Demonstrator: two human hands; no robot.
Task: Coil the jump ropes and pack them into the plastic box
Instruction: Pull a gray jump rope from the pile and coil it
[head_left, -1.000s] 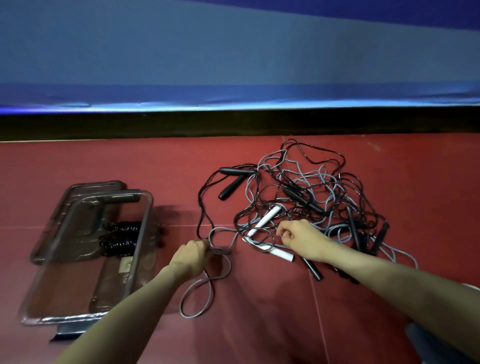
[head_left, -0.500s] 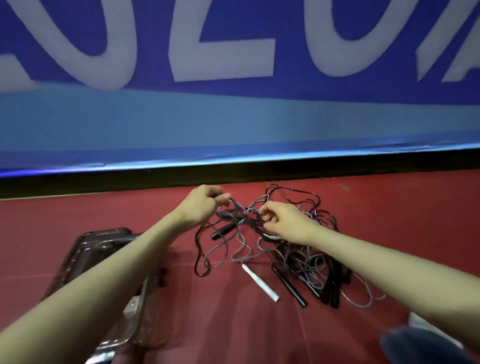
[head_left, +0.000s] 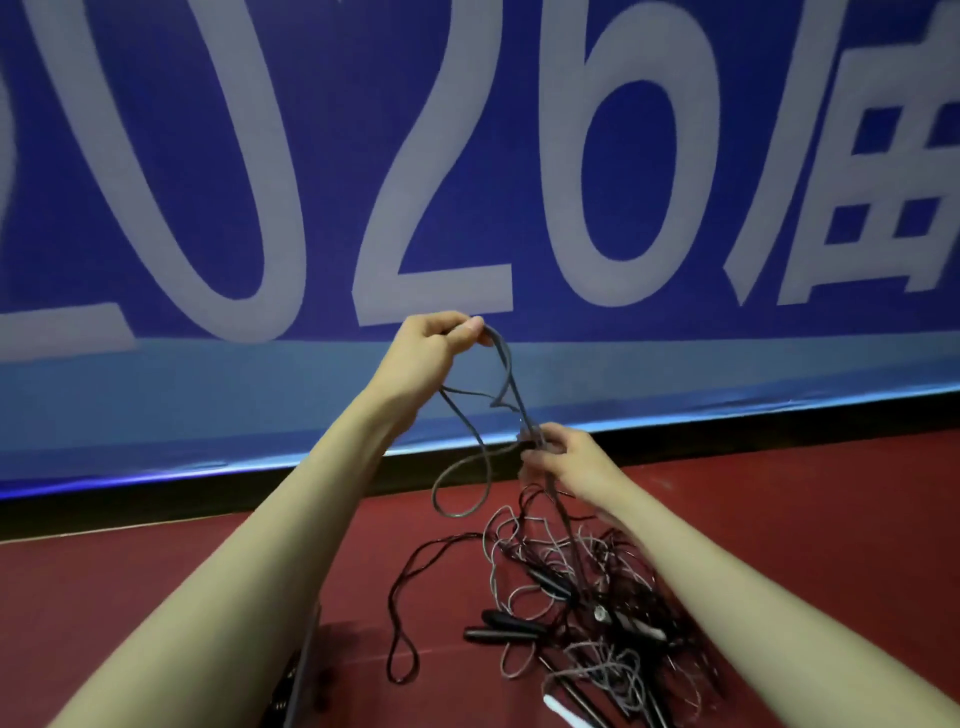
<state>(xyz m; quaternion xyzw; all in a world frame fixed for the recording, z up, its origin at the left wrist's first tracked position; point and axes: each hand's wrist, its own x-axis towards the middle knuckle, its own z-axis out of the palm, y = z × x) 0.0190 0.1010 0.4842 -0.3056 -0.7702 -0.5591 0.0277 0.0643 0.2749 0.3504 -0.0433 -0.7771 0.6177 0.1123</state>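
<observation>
A blue banner (head_left: 519, 156) filled the upper part of the view, printed with large pale characters reading "026" and part of another character at the right edge. A lighter blue band ran along its lower edge, and a dark strip sat where it met the ground. Below that lay a red floor (head_left: 779, 519).

2 bare forearms reached up from the bottom of the view toward the middle. On the floor between and beneath them sat a tangled pile of jump ropes (head_left: 582, 597), black and grey cords knotted together, with several dark handles (head_left: 506, 626) lying at its near-left side and a white handle (head_left: 563, 713) at the bottom edge. A long black loop (head_left: 402, 623) trailed out of the pile to the left.

The left hand (head_left: 426, 358) was raised in front of the banner, thumb and fingers pinching the top of a grey rope (head_left: 506, 374). From that pinch the rope ran down to the right hand (head_left: 566, 460), which was lower and nearer the pile, its fingers curled around the same grey rope. A slack loop (head_left: 462, 483) of it hung below and between the hands, clear of the floor. Below the right hand the rope ran down into the pile.

At the bottom left, partly hidden behind the left forearm, only a narrow edge of the plastic box (head_left: 301, 675) showed, with something dark and coiled inside; it stood apart from the pile.
</observation>
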